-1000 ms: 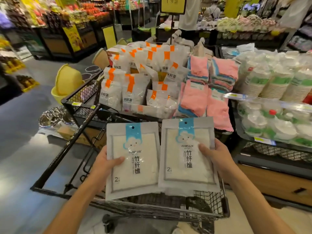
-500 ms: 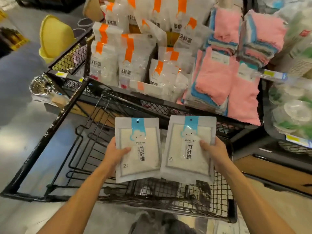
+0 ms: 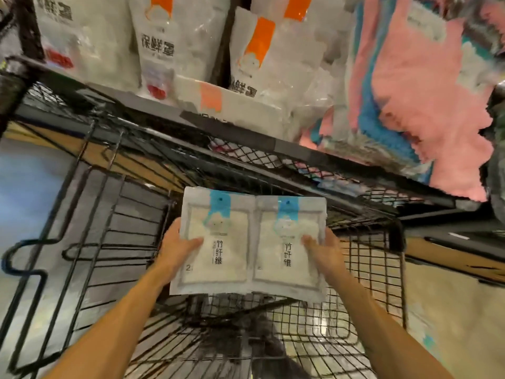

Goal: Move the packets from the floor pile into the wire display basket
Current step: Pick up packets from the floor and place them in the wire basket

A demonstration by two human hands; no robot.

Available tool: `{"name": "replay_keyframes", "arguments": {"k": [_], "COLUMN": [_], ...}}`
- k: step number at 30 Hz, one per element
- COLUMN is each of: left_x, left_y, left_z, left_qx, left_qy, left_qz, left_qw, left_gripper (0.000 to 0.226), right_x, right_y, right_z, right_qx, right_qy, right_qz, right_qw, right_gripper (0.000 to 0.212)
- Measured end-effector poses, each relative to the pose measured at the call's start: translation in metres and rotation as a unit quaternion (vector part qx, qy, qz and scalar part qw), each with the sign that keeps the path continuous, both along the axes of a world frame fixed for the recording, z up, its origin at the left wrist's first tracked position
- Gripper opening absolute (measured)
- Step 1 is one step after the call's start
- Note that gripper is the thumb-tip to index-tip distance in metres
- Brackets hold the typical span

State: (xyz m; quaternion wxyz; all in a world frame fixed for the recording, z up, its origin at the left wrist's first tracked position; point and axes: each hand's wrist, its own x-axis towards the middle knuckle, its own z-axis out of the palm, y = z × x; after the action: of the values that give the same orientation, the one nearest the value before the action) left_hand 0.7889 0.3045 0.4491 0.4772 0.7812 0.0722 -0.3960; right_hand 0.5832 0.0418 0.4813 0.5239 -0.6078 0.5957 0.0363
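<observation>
Head view: left hand [image 3: 175,250] and right hand [image 3: 323,251] each grip a packet [image 3: 218,242] — best lowered flat, side by side, into the wire basket [image 3: 382,269].

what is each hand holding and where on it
The left hand grips the left packet by its left edge; the right hand grips the right packet by its right edge.

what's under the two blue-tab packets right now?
Both packets are held side by side, left hand and right hand, above the lower wire basket. Its black mesh shows around their edges. Whatever lies directly beneath them is covered.
</observation>
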Motion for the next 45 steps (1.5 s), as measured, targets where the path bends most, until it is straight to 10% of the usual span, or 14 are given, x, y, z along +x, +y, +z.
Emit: {"name": "replay_keyframes", "arguments": {"k": [4, 10, 20, 30, 45], "left_x": [0.010, -0.005, 0.000, -0.011, -0.096], "left_y": [-0.013, -0.027, -0.027, -0.048, -0.067], "left_z": [-0.020, -0.031, -0.006, 0.116, 0.331], "left_qx": [0.056, 0.157, 0.345, 0.329, 0.267], "left_qy": [-0.072, -0.194, -0.382, -0.461, -0.561], "left_qz": [-0.044, -0.154, -0.399, -0.368, -0.276], "left_qw": [0.995, 0.956, 0.759, 0.738, 0.733], "left_gripper": [0.061, 0.089, 0.050, 0.066, 0.051], "right_x": [0.011, 0.023, 0.030, 0.018, -0.049], "right_y": [0.005, 0.027, 0.030, 0.012, 0.007], "right_z": [-0.042, -0.039, 0.004, 0.104, 0.304], "right_qx": [-0.043, -0.121, -0.281, -0.397, -0.497], "right_qy": [0.039, 0.080, 0.251, 0.182, 0.058], "right_qz": [-0.007, -0.014, 0.241, 0.321, 0.299], "right_qw": [0.998, 0.989, 0.895, 0.840, 0.813], "right_gripper": [0.067, 0.061, 0.087, 0.059, 0.072]}}
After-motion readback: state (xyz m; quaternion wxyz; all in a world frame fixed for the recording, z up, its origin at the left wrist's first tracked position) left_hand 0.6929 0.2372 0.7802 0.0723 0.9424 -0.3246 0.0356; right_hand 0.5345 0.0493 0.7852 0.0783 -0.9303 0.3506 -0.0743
